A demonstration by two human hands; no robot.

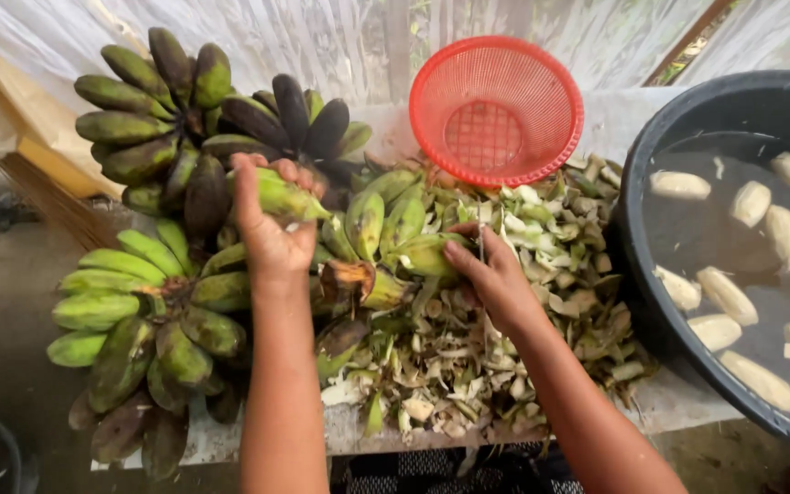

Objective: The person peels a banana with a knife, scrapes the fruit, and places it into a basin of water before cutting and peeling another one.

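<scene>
Two hands are seen, the left hand [272, 233] and the right hand [496, 279]. One red basket [496, 110] and one black tub [688, 119] are seen. About twelve peeled bananas [727, 295] are counted in the tub, and the green bananas [98, 309] are too many to be counted.

Banana bunches [153, 302], peel heap [496, 311] and tub [678, 119] crowd the table.
</scene>
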